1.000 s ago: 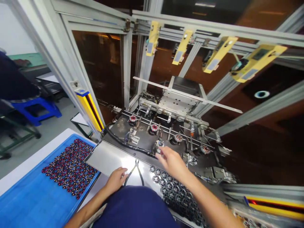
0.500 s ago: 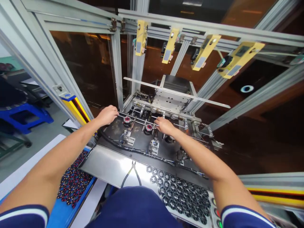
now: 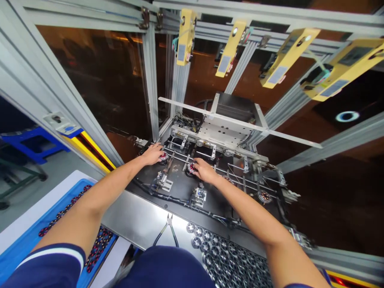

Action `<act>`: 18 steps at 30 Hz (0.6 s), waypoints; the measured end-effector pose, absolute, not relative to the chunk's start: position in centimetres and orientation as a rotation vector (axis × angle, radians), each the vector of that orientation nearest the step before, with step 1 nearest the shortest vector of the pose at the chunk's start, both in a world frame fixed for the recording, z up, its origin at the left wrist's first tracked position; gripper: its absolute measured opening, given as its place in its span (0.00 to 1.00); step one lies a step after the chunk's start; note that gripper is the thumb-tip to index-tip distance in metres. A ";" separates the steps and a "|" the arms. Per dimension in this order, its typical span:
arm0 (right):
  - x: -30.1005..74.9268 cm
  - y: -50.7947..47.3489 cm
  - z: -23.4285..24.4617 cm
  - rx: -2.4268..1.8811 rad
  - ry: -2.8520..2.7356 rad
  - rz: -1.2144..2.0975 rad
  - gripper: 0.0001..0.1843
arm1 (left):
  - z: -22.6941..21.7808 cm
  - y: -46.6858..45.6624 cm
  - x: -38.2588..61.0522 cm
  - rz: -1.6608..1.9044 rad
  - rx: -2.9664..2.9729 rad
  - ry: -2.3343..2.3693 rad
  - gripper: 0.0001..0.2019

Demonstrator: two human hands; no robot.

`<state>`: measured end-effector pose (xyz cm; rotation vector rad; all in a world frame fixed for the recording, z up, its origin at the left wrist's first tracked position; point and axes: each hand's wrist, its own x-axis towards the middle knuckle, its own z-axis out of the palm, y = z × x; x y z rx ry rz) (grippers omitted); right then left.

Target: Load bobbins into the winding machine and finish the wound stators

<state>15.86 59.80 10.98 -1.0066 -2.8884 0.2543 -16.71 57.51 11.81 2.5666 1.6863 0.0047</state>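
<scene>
- Nearest: black-handled pliers (image 3: 169, 231) lie on the steel plate (image 3: 135, 216) at the bench edge. A field of small round metal parts (image 3: 223, 254) lies just to their right.
- Low left: blue tray (image 3: 21, 252) with dark round pieces, partly under the left forearm.
- Mid: black machine deck (image 3: 180, 186) with a small clamp block (image 3: 199, 196). A bare wound part (image 3: 264, 196) sits on its post further right.
- Left hand (image 3: 152, 154): grip curled narrow over the left wound part (image 3: 163, 156), fingertips touching it. Cannot tell if it is pinched.
- Right hand (image 3: 204, 170): grip cupped over the right wound part (image 3: 190, 168), which peeks out at the fingertips. Hold not visible.
- Judgement: keep each part square on its post, press evenly, and keep fingers off the rods (image 3: 210, 168) just behind.
- Far: yellow units (image 3: 185, 38) hang overhead.
</scene>
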 end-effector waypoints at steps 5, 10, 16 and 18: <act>15.7 59.9 10.0 -0.981 -2.877 0.310 0.19 | 11.0 58.4 -17.0 -0.090 2.530 1.655 0.19; 15.4 59.7 9.6 -1.016 -2.860 0.334 0.19 | 10.5 59.9 -17.4 -0.213 2.486 1.620 0.19; 15.5 59.7 9.8 -1.046 -2.859 0.325 0.20 | 10.4 61.2 -17.8 -0.232 2.496 1.549 0.18; 15.6 59.9 9.9 -1.035 -2.865 0.337 0.19 | 10.5 61.3 -17.8 -0.233 2.496 1.541 0.18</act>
